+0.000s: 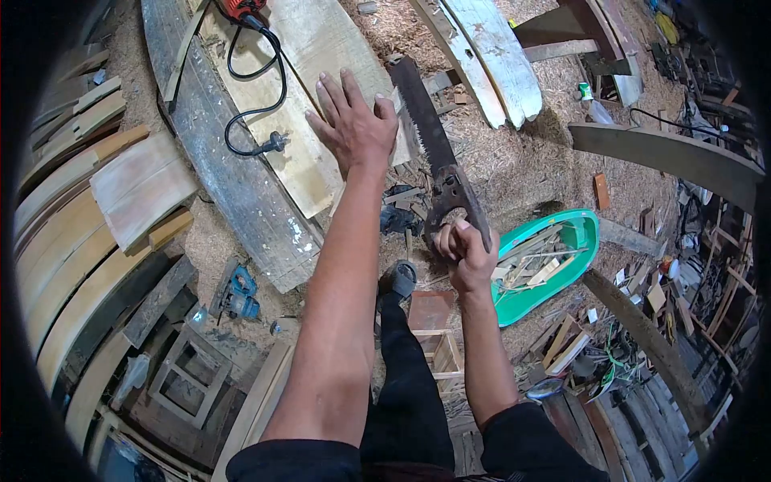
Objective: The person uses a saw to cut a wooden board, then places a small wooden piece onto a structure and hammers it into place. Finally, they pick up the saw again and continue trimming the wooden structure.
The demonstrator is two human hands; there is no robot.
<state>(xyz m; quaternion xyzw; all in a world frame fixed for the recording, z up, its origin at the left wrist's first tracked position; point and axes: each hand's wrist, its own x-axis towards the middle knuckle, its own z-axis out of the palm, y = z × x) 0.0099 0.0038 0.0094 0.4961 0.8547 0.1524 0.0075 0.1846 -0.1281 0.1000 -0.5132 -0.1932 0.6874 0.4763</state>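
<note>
My left hand (pixel 355 127) lies on a pale wooden board (pixel 333 40), its fingers spread and nothing held. In my right hand (pixel 467 251) is the handle of a hand saw (pixel 426 120), the fingers wrapped round it. The saw's dark blade points up and away, its toothed edge toward the board's end beside my left hand. A black cord with a plug (pixel 275 142) lies on the boards to the left, running up to a red power tool (pixel 239 8) at the top edge.
A green tub (pixel 590 233) of wood scraps stands right of my right hand. A blue power tool (pixel 242 294) lies on the floor at lower left. Curved planks (pixel 60 277) are stacked at the far left. Scrap wood and a curved beam (pixel 666 153) are at the right.
</note>
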